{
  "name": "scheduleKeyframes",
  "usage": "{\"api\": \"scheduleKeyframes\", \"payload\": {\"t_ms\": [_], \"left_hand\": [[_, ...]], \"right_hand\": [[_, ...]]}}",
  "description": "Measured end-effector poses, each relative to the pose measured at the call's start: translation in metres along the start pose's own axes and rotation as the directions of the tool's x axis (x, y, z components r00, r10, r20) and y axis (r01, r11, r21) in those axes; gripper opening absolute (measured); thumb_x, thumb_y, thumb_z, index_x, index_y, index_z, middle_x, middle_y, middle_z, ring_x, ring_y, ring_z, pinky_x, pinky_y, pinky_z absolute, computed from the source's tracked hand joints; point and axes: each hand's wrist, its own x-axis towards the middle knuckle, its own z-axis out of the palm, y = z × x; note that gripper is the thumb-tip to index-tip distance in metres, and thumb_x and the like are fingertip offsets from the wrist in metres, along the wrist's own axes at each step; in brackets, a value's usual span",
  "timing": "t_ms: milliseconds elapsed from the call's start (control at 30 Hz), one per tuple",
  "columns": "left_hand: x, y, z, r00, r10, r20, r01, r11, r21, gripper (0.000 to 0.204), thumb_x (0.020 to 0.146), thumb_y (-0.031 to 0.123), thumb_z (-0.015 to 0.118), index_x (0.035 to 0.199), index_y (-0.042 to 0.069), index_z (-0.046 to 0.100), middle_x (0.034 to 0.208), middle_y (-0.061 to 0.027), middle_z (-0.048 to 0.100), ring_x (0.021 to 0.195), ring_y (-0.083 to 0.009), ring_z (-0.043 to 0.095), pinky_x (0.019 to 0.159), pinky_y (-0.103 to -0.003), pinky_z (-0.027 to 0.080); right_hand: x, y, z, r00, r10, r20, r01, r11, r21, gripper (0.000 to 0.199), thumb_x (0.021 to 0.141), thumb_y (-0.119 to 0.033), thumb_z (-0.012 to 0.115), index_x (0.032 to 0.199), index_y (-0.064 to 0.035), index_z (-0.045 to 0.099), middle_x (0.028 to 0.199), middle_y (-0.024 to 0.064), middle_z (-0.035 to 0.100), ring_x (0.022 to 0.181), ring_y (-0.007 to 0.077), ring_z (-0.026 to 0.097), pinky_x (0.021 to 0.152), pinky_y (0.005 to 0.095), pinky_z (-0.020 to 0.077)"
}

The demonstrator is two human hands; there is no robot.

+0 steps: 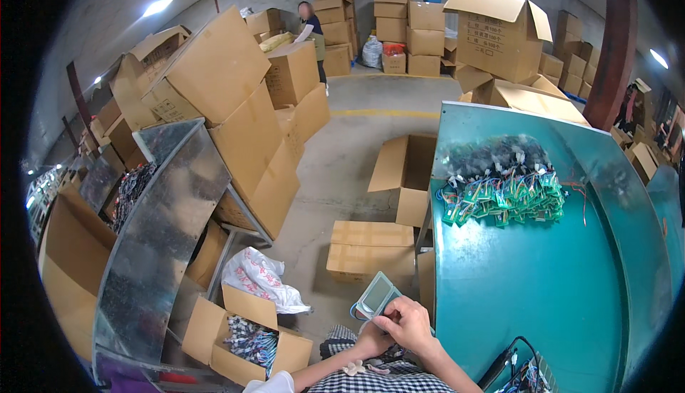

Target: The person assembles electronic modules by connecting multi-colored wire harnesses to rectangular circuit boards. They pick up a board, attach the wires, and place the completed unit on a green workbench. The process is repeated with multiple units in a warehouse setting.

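A small display panel (378, 294) with a grey screen and pale frame is held up in front of me, with a thin blue wire at its left edge. My left hand (370, 341) is closed at the panel's lower end, its fingers partly hidden. My right hand (408, 324) is closed too, its thumb and fingers pinched together where the two hands meet. What the right fingertips grip is too small to make out. To the right, a pile of green circuit boards (506, 200) with coloured wires lies on the green-topped table (521, 271).
At the table's near edge lies a black-handled tool (497, 370) with a cable, beside more wired parts. An open carton (207, 329) of wired parts and a white plastic bag (260, 282) are at left. Stacked cartons (246, 129) line the aisle; another person (310, 32) stands far off.
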Motion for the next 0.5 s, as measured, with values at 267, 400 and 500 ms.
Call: {"api": "scheduleKeyframes", "payload": {"t_ms": [267,400,500], "left_hand": [[-0.002,0.015,-0.003,0.998,-0.051,-0.036,0.044,0.986,-0.16,0.041,0.071,0.012,0.064,0.109,0.002,0.05,0.103,-0.0148,0.058,0.098,-0.027,0.056,0.081,-0.036,0.044],[-0.003,0.013,-0.002,0.997,-0.038,-0.062,0.024,0.976,-0.216,0.041,0.071,0.012,0.064,0.108,0.002,0.05,0.103,-0.0148,0.058,0.096,-0.0262,0.056,0.08,-0.035,0.044],[-0.002,0.023,-0.005,0.997,-0.048,-0.067,0.034,0.98,-0.197,0.038,0.071,0.012,0.064,0.105,0.002,0.052,0.1,-0.0139,0.06,0.093,-0.0253,0.058,0.077,-0.035,0.045]], "right_hand": [[0.0,0.003,0.001,1.0,0.021,-0.008,-0.021,0.998,0.051,0.021,0.066,-0.016,0.072,0.067,-0.0043,0.054,0.064,0.0091,0.054,0.057,0.0244,0.055,0.051,0.0337,0.0433],[0.0,0.002,0.001,1.0,0.009,-0.006,-0.009,0.998,0.065,0.018,0.066,-0.011,0.071,0.069,-0.0038,0.055,0.065,0.0099,0.054,0.058,0.0253,0.055,0.052,0.0331,0.0436],[0.0,0.004,0.0,1.0,-0.007,-0.015,0.008,0.997,0.071,0.015,0.067,-0.01,0.07,0.07,-0.0039,0.056,0.067,0.0105,0.055,0.06,0.0269,0.056,0.053,0.0343,0.0438]]}}
